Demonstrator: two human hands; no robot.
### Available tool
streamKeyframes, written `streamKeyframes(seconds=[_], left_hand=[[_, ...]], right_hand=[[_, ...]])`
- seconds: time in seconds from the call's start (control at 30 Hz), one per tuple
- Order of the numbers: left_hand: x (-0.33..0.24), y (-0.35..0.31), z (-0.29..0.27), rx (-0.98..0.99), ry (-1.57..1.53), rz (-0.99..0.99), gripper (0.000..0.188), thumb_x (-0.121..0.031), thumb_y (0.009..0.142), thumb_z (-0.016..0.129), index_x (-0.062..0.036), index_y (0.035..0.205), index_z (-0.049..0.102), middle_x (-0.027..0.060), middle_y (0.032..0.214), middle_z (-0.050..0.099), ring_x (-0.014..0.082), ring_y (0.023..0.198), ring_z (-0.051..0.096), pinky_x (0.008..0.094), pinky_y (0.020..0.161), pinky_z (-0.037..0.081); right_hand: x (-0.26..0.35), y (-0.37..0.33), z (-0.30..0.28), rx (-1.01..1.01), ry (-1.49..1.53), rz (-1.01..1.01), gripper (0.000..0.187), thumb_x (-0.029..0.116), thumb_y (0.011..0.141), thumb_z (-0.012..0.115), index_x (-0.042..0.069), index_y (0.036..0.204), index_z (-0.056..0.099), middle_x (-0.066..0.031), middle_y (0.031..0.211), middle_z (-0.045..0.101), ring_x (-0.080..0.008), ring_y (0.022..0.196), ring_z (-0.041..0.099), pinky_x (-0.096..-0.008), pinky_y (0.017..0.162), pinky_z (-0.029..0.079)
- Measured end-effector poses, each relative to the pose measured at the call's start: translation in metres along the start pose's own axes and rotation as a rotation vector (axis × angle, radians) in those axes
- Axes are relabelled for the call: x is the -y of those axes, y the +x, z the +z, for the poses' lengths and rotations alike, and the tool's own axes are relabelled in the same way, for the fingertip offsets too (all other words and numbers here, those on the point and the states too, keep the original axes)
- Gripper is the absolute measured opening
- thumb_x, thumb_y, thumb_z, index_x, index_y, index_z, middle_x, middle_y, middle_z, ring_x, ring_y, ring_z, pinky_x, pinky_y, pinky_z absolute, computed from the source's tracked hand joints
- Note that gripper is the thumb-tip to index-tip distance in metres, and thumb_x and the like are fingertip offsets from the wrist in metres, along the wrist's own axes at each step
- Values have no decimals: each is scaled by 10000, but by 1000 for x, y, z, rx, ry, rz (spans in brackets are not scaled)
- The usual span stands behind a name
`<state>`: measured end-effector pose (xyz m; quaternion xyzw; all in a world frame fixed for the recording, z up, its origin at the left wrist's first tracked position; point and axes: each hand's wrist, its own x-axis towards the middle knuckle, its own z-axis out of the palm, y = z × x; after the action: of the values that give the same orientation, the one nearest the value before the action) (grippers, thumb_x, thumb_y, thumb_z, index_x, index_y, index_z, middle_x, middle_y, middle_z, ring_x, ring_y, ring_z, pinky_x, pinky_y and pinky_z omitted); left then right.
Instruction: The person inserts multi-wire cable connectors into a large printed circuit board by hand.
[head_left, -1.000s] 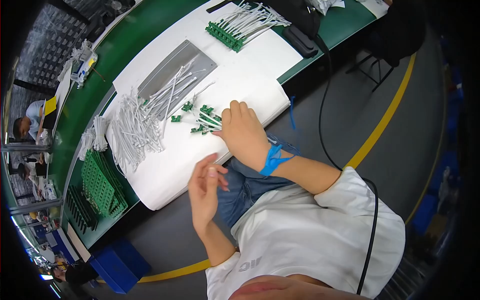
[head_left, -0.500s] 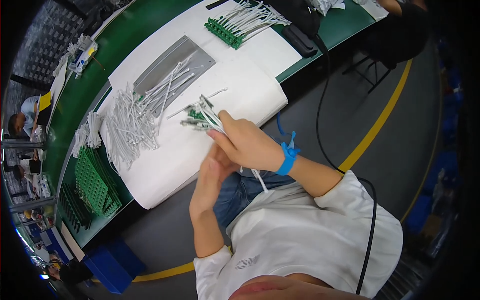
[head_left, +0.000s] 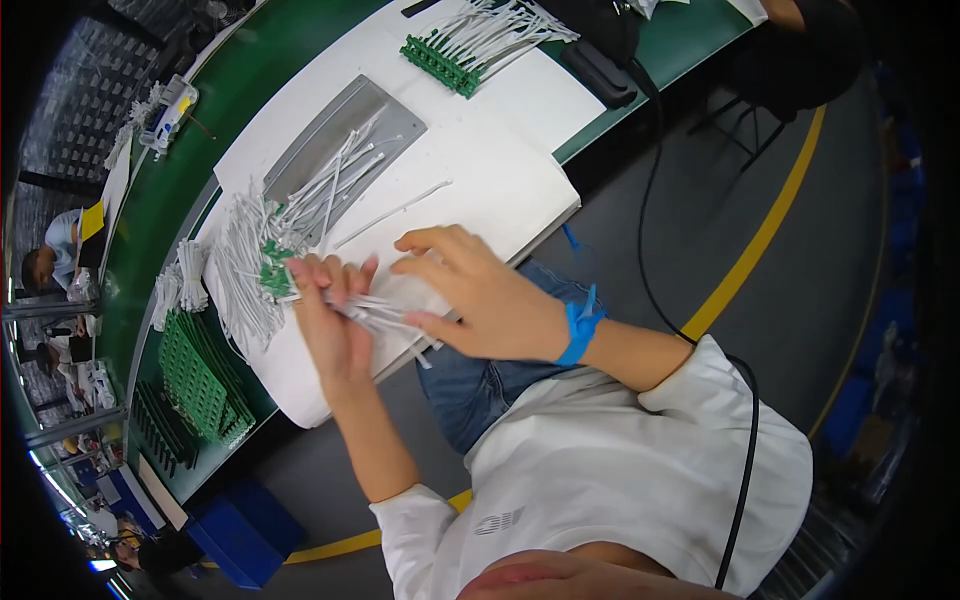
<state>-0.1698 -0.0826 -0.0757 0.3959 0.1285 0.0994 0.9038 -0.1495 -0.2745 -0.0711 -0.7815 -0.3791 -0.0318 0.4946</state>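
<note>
A small bundle of white cables with green circuit boards (head_left: 275, 270) at one end is gripped in my left hand (head_left: 335, 325), over the near left part of the white sheet. Its white cable tails (head_left: 375, 313) stick out to the right, toward my right hand. My right hand (head_left: 485, 295), with a blue strap (head_left: 580, 325) round its wrist, has its fingers spread; its thumb is close to the tails, and whether it touches them I cannot tell. Beside the held boards lies a loose heap of white cables (head_left: 245, 225), partly resting on a grey metal plate (head_left: 350, 125).
White sheets (head_left: 480, 150) cover part of the green bench (head_left: 225, 95). At the far side sits a row of green boards with white cables (head_left: 440, 65) near a black case (head_left: 600, 80). Stacked green panels (head_left: 205, 375) stand at the left edge. A black cable (head_left: 655, 200) hangs at right.
The bundle has passed from my right hand to my left hand, which has moved left and up over the sheet. My right hand has opened. A single cable stays lying on the sheet.
</note>
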Motion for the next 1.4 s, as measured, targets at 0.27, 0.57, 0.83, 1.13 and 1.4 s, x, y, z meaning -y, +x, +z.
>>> streamKeyframes(seconds=[0.27, 0.57, 0.83, 1.13, 1.4], left_hand=[[-69, -1, 9, 512, 281, -548, 417, -435, 1062, 426, -75, 851, 424, -40, 524, 294, 46, 403, 217, 218, 364, 220], [-58, -22, 11, 278, 421, -914, 315, -250, 1035, 565, -23, 1243, 496, 7, 695, 417, 100, 602, 373, 277, 565, 374], [-81, -18, 20, 277, 617, -954, 333, -162, 931, 714, -23, 1135, 492, 33, 758, 523, 97, 592, 470, 277, 537, 434], [-71, -16, -11, 447, 299, -875, 616, -221, 882, 749, -12, 1312, 361, 167, 910, 537, 156, 661, 487, 300, 566, 411], [-66, -22, 23, 464, 867, -862, 464, -141, 870, 759, 16, 1237, 522, 41, 811, 586, 95, 649, 539, 241, 544, 401]], right_hand=[[-40, 43, 9, 0, 1343, 652, 677, 577, 1028, 410, 92, 1495, 342, -138, 1383, 503, -289, 1224, 564, -426, 1017, 466], [-24, 53, 57, -259, 1358, 415, 356, 218, 1058, 505, -6, 1335, 515, -147, 1318, 594, -251, 1263, 572, -362, 1021, 494], [-27, 60, 60, -158, 1202, 371, 163, 115, 992, 615, -32, 1057, 638, -115, 1039, 734, -93, 915, 650, -253, 795, 516], [-7, 58, 43, -8, 733, 80, 152, 137, 964, 637, -12, 951, 665, -138, 1011, 731, -210, 930, 718, -339, 816, 566], [-39, 55, 39, -177, 1031, 314, 379, 313, 1073, 415, -25, 1182, 548, -154, 1263, 614, -216, 1187, 566, -374, 1091, 397]])
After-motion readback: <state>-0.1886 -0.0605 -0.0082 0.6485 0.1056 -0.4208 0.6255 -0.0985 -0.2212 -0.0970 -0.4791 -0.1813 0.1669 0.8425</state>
